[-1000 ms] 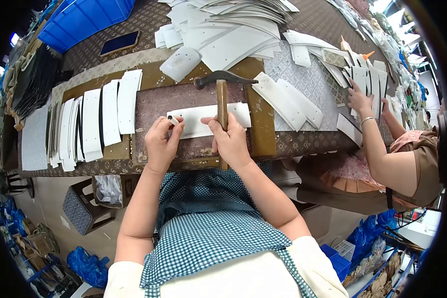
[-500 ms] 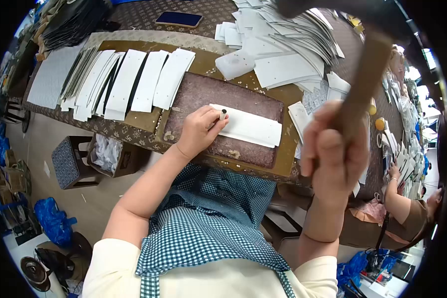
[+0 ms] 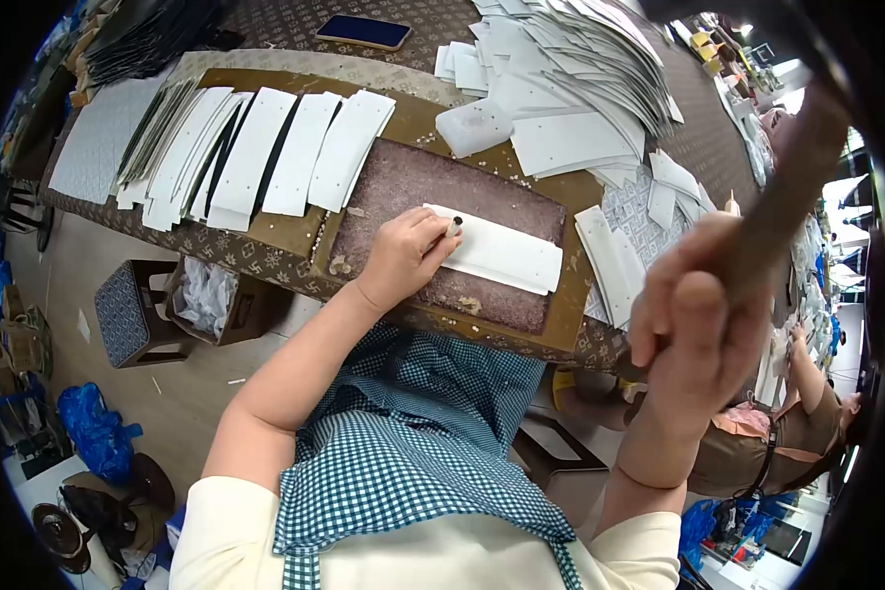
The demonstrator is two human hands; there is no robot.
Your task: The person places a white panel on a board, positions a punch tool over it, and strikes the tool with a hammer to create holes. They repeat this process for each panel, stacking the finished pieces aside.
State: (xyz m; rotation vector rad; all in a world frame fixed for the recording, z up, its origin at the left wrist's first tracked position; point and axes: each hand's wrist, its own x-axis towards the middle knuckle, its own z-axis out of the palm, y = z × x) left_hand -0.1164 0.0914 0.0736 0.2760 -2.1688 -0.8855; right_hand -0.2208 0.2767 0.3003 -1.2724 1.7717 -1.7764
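My left hand (image 3: 410, 252) is closed around a short punch (image 3: 454, 226), its dark top end showing above my fingers. The punch stands at the left end of a white strip (image 3: 501, 254), which lies on a worn reddish-brown pad (image 3: 462, 187). Whether the punch's tip touches the strip is hidden by my fingers. Raised at the right, my right hand (image 3: 703, 320) grips the wooden handle of a hammer (image 3: 796, 187). The hammer's dark head is blurred and partly cut off at the upper right edge.
Left of the pad lies a row of white strips (image 3: 256, 157). A large pile of white pieces (image 3: 600, 88) spreads behind it, near a phone (image 3: 364, 31). Stools and a box of white scraps (image 3: 206, 295) stand below the table. Another person (image 3: 796, 433) sits at the right.
My right hand and the hammer have moved right, away from the pad. The left hand still holds the punch at the strip's left end. The view has shifted slightly.
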